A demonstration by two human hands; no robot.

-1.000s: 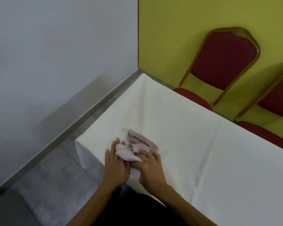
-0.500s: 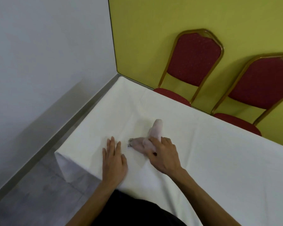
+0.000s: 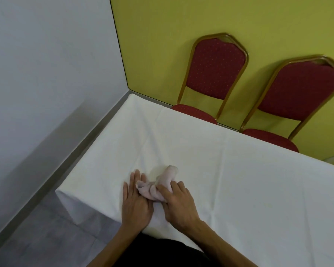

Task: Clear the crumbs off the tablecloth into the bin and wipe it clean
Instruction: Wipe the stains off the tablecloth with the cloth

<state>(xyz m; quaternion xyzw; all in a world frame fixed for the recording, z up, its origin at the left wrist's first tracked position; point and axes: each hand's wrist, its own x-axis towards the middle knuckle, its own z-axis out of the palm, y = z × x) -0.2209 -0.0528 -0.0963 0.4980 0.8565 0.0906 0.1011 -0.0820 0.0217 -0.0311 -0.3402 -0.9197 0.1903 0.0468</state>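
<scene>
Hands meet low in the frame on a white tablecloth (image 3: 239,180): right hand (image 3: 178,205) grasps a pink cloth (image 3: 157,186), left hand (image 3: 136,201) lies flat and released, fingers touching it. Wiping is likely under way; crumbs are too small to see, so the next sweep should run toward the near edge.

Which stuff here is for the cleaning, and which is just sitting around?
For the cleaning:
- pink cloth, bunched under the right hand
- left hand, flat beside it, touching the cloth
- white tablecloth

Just sitting around:
- two red chairs behind the table

No bin is in view.
</scene>
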